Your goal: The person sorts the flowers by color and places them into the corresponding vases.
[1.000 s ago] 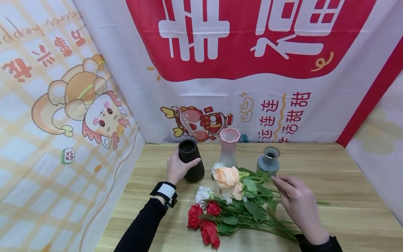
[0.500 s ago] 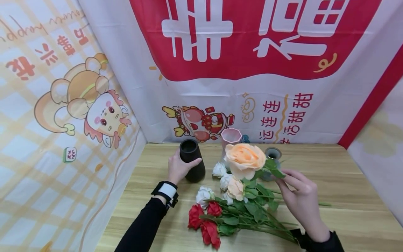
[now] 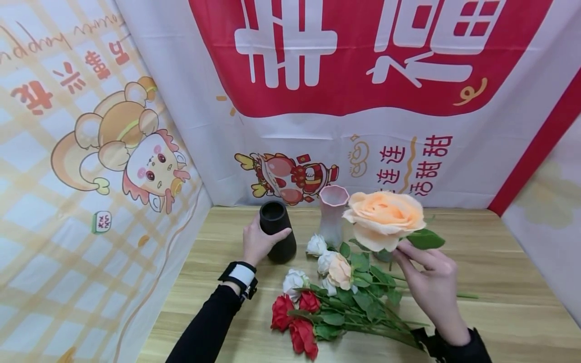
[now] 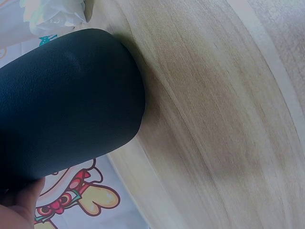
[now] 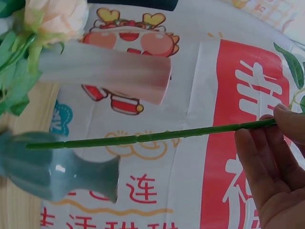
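— What is each hand doing?

— The left hand [image 3: 259, 243] is wrapped around the black vase [image 3: 277, 231], fingers curled on its side, apparently to keep it steady and upright on the wooden table [image 3: 499, 282]. The right hand [image 3: 431, 285] pinches the green stem [image 5: 147, 137] of a peach rose [image 3: 385, 218] between thumb and fingertips, just under the bloom, so the flower stands up above that hand with the stem free below.

— Where is the rose relative to the vases?

— Raised off the table, right of the pink vase [image 3: 332, 214], which stands just beyond the left hand's vase. A blue-grey vase [image 5: 52, 171] sits behind the stem, mostly hidden by the bloom in the head view.

— And the other flowers?

— Between the two hands lies a bunch of red, white and peach roses [image 3: 331, 297], stems pointing toward the right wrist.
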Demonstrator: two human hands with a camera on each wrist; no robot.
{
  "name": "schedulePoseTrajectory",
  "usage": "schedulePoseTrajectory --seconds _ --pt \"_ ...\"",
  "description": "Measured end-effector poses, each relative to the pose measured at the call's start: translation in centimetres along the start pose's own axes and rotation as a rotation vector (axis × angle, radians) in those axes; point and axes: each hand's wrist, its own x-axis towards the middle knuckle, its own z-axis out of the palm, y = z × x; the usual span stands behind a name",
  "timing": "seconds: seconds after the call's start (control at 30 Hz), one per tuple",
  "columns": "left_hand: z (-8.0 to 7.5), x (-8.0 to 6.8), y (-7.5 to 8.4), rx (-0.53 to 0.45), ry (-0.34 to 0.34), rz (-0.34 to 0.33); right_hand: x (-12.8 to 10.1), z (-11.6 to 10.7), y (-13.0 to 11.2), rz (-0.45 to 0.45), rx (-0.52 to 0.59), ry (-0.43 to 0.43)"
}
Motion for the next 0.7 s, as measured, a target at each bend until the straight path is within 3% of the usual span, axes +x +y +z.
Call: schedulePoseTrajectory --seconds 0.27,0.5,0.7 --pt "0.1 0.0 -0.1 0.011 0.020 0.017 0.8 0.5 -1.1 0.100 0.204 -0.024" --pt "0.0 -0.1 0.0 0.005 0.008 0.013 1.6 0.7 -1.7 0.378 0.392 -0.027" --pt "0.0 -0.1 -0.1 0.013 0.008 0.005 2.9 1.5 -2.0 0.498 0.548 -0.020"
